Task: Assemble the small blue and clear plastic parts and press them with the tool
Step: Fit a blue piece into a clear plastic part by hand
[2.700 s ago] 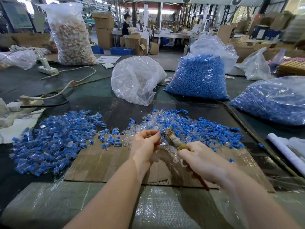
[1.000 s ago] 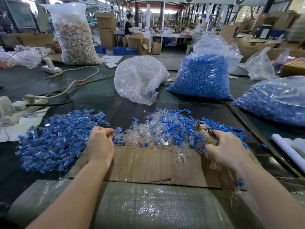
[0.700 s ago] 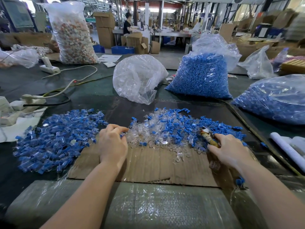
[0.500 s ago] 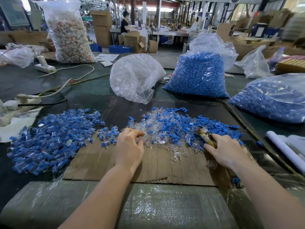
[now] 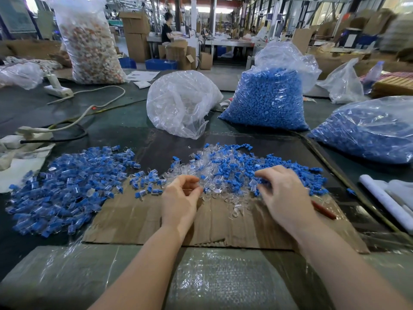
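Note:
A loose pile of clear and blue plastic parts (image 5: 225,168) lies at the far edge of a cardboard sheet (image 5: 134,220). My left hand (image 5: 181,200) is at the pile's near left edge, thumb and curled fingers pinching a small clear part. My right hand (image 5: 283,195) lies palm down on the pile's right side, its curled fingertips in the blue parts. The tool's red handle (image 5: 324,211) sticks out from under that hand on the little-finger side; the rest of the tool is hidden. A heap of assembled blue-and-clear pieces (image 5: 67,182) sits to the left.
Behind the pile stand a clear bag of clear parts (image 5: 181,104) and a bag of blue parts (image 5: 268,101); another blue-filled bag (image 5: 368,133) lies right. A white roll (image 5: 384,200) is at the right edge, cables and a power strip (image 5: 55,90) at the left.
My left hand moved right from the assembled heap to the loose pile and picked up a clear part. My right hand turned palm down, so the tool's tip is hidden.

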`<control>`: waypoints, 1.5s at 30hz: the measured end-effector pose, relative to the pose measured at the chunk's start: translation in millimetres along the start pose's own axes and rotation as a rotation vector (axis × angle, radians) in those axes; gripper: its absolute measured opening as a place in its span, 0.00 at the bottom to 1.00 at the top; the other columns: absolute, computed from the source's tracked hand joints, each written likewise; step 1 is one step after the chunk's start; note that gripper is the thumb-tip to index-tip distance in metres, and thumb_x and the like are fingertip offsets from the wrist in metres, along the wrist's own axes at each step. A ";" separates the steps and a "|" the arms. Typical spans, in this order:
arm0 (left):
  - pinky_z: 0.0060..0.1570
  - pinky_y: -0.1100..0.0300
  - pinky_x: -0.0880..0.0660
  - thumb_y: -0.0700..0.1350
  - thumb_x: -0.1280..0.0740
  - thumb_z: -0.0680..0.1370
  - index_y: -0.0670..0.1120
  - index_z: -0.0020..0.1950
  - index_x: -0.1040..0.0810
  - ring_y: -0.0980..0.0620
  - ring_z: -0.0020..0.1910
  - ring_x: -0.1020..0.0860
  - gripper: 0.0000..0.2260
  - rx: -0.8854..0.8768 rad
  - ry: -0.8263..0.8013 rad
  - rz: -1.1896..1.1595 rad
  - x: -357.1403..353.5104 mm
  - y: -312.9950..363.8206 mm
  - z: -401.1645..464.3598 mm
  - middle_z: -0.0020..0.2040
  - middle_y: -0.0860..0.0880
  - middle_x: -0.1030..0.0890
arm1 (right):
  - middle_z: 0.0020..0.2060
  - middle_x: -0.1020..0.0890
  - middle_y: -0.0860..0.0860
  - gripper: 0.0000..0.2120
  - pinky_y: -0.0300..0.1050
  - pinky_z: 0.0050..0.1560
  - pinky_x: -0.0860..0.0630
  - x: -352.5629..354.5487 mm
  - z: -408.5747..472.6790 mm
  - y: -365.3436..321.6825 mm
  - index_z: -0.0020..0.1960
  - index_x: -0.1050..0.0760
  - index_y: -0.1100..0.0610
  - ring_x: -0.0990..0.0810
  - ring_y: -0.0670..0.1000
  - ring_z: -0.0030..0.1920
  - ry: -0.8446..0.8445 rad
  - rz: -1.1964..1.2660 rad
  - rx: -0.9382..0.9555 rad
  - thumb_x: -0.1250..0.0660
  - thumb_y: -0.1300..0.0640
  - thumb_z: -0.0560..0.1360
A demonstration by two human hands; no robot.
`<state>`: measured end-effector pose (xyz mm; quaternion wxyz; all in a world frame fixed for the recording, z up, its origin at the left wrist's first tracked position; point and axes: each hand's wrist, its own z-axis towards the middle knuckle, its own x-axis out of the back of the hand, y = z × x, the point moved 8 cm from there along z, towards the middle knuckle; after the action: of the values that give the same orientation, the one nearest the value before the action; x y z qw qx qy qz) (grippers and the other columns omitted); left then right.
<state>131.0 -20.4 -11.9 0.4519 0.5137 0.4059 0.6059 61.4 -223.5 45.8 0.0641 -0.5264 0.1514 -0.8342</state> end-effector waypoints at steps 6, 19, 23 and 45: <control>0.32 0.62 0.21 0.31 0.33 0.74 0.41 0.49 0.24 0.51 0.35 0.20 0.08 0.172 -0.209 -0.306 -26.8 4.3 -15.4 0.42 0.39 0.19 | 0.49 0.20 0.47 0.12 0.43 0.56 0.28 -23.4 -13.2 -56.8 0.57 0.20 0.53 0.25 0.48 0.51 -0.102 0.140 0.295 0.34 0.62 0.75; 0.27 0.61 0.23 0.31 0.31 0.72 0.41 0.47 0.24 0.53 0.28 0.22 0.08 0.221 -0.250 -0.300 -33.8 2.1 -19.3 0.31 0.47 0.20 | 0.33 0.22 0.50 0.08 0.44 0.33 0.24 -24.4 -23.2 -72.8 0.35 0.24 0.56 0.24 0.51 0.34 -0.003 -0.131 0.480 0.24 0.60 0.66; 0.28 0.67 0.24 0.30 0.31 0.72 0.42 0.44 0.24 0.58 0.26 0.21 0.08 0.128 -0.216 -0.197 -30.1 7.6 -16.6 0.33 0.46 0.20 | 0.32 0.22 0.50 0.08 0.42 0.32 0.26 -27.8 -23.1 -71.5 0.34 0.24 0.56 0.24 0.52 0.34 0.015 -0.103 0.412 0.24 0.60 0.66; 0.52 0.59 0.35 0.38 0.32 0.75 0.44 0.53 0.20 0.46 0.54 0.30 0.08 -0.226 0.192 0.720 67.6 5.2 27.5 0.50 0.46 0.22 | 0.49 0.19 0.47 0.07 0.50 0.58 0.36 -17.8 -0.4 29.9 0.49 0.20 0.51 0.24 0.51 0.53 -0.003 -0.196 -0.114 0.37 0.57 0.77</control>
<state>153.3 44.2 14.3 0.2242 0.5111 0.1707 0.8120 67.3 -247.0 20.7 -0.0479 -0.5427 0.1463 -0.8257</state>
